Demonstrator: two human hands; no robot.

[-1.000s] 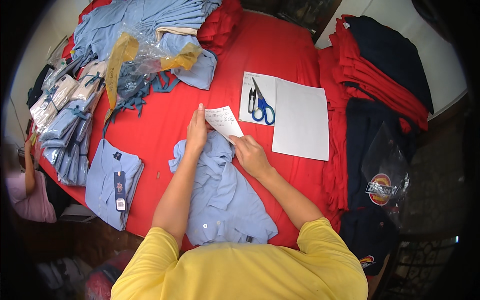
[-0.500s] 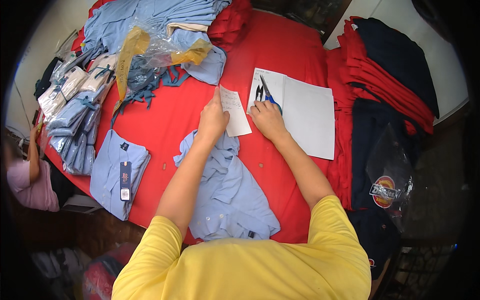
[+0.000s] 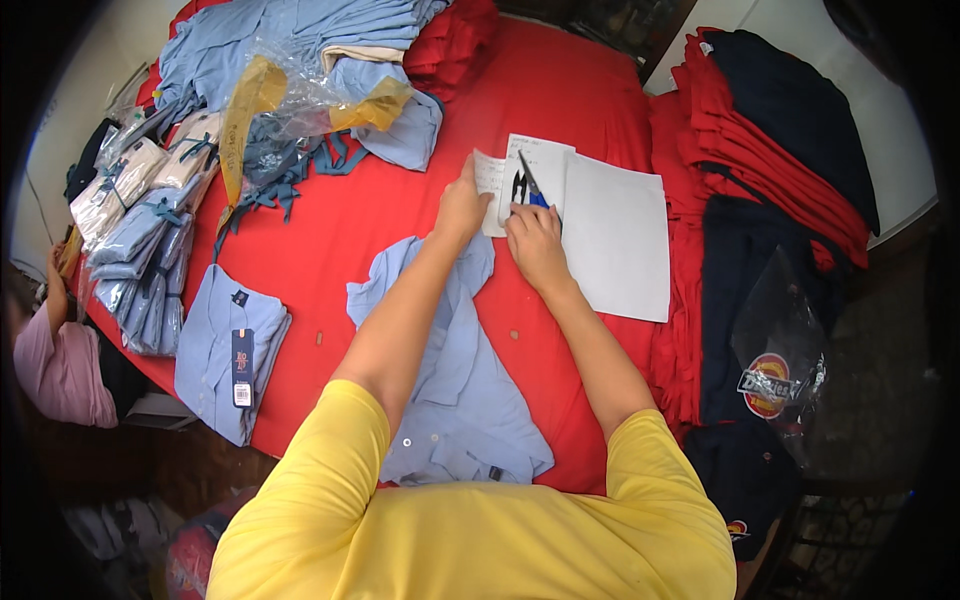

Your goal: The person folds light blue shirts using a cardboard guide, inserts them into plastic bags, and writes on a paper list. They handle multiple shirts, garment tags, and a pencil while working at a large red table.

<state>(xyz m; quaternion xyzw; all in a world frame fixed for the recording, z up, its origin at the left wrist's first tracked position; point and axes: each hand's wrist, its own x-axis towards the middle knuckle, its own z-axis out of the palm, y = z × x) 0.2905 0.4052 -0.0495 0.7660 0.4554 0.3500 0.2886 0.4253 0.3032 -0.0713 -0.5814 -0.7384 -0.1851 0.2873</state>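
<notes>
My left hand [image 3: 462,208] pinches the left edge of a handwritten paper slip [image 3: 489,180], which lies against the left edge of a white paper sheet [image 3: 615,235]. My right hand [image 3: 537,243] rests on the sheet with its fingers stretched out over the lower end of blue-handled scissors [image 3: 532,180], partly hiding the handles. Black thread snips [image 3: 519,187] lie beside the blades. Under my left forearm a light blue shirt [image 3: 470,390] is spread loosely on the red cloth [image 3: 330,250]. A folded blue shirt with a dark tag [image 3: 215,350] lies farther left.
Bagged folded shirts [image 3: 150,245] are stacked at the left. Blue garments [image 3: 290,40] and clear plastic with yellow tape [image 3: 250,115] lie at the far left. Red and navy garments [image 3: 770,130] are piled at the right. Another person in a pink top [image 3: 65,365] is at the left edge.
My left hand has moved right and slightly away from me, carrying the paper slip up against the white sheet. My right hand has stayed near the scissors, shifting only slightly.
</notes>
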